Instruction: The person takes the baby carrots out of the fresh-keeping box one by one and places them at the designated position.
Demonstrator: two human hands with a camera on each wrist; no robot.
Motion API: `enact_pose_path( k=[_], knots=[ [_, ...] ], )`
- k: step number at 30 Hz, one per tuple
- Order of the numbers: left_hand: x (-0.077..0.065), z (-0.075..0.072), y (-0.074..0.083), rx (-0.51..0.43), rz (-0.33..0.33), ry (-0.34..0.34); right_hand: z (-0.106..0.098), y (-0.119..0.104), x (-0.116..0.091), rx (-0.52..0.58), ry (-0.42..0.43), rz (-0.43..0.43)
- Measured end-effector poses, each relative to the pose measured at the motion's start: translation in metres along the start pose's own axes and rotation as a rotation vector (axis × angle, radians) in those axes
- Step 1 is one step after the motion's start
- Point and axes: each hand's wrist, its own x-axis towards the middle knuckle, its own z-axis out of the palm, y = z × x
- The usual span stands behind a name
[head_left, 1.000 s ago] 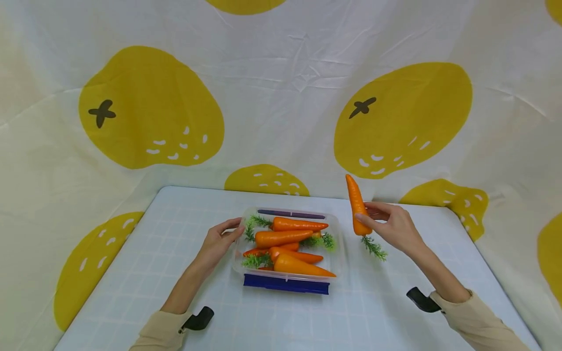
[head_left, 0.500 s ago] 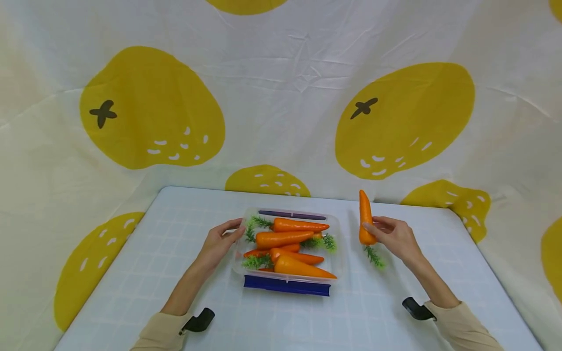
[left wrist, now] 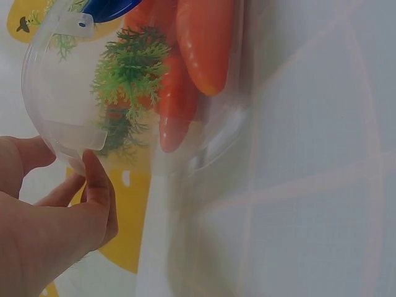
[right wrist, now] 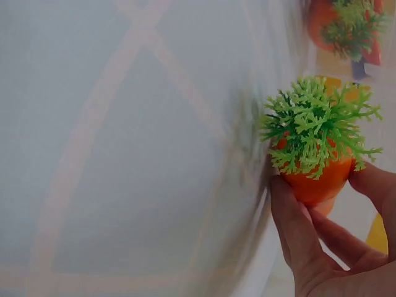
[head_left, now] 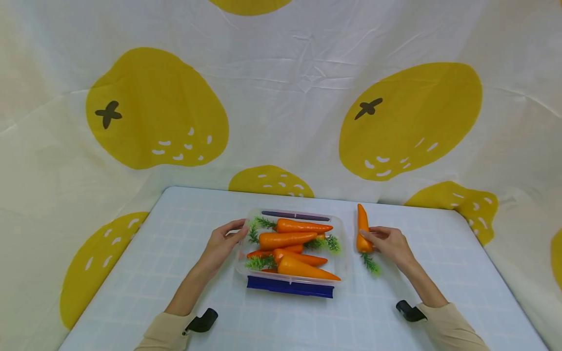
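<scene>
A clear plastic container [head_left: 242, 265] with blue clips holds several orange carrots [head_left: 287, 239] with green leafy tops. My left hand [head_left: 221, 246] pinches the container's left edge between thumb and fingers; the left wrist view shows them at a side flap [left wrist: 77, 137]. To the right of the container, my right hand [head_left: 391, 246] holds one more carrot [head_left: 363, 229] near its thick end, thumb on one side and fingers on the other. Its tip points to the far edge and its leaves [right wrist: 315, 127] toward me. The carrot is at or just above the tabletop.
The table [head_left: 246, 326] has a white cloth with a faint grid. Behind it hangs a white curtain [head_left: 285, 97] printed with yellow fruit shapes. A blue clip [head_left: 290, 286] sticks out from the container's near side, and a second one [head_left: 295, 215] lies along the far side.
My right hand has lowered the carrot toward the table, right of the container, and turned it a little more upright in view. The left hand keeps its place on the container.
</scene>
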Motion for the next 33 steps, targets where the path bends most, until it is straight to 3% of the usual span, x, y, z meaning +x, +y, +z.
enact_pose_path(
  k=[19, 33],
  knots=[
    [-0.003, 0.0, 0.002, -0.037, 0.006, -0.015, 0.005, -0.007, 0.008, -0.128, -0.066, -0.001],
    [-0.001, 0.0, 0.0, -0.061, 0.005, -0.012, 0.004, -0.019, 0.005, -0.135, -0.127, -0.049]
  ],
)
